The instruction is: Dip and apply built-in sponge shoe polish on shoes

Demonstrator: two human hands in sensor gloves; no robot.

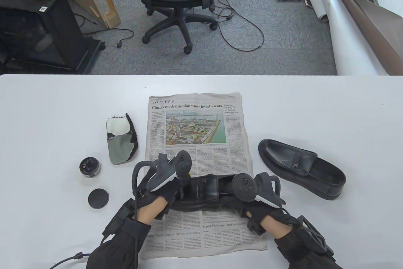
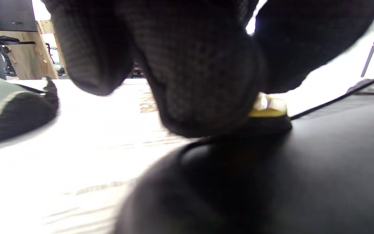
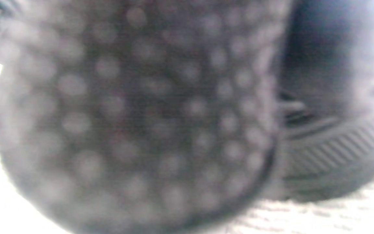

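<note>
A black loafer (image 1: 201, 188) lies on the newspaper (image 1: 195, 124) between my hands. My left hand (image 1: 171, 190) pinches a small yellow-topped sponge applicator (image 2: 267, 110) and presses it on the shoe's upper (image 2: 320, 169); my fingertips (image 2: 200, 81) cover most of it. In the table view only a yellow speck of the applicator (image 1: 190, 174) shows. My right hand (image 1: 234, 203) grips the shoe at its heel end; the ribbed sole (image 3: 333, 156) shows beside my blurred finger (image 3: 135, 113). The open polish tin (image 1: 89, 167) stands left of the paper.
The tin's black lid (image 1: 98, 198) lies in front of the tin. A grey and white polishing mitt (image 1: 121, 140) lies left of the newspaper and also shows in the left wrist view (image 2: 11, 107). The second black loafer (image 1: 300, 168) lies on the table at the right.
</note>
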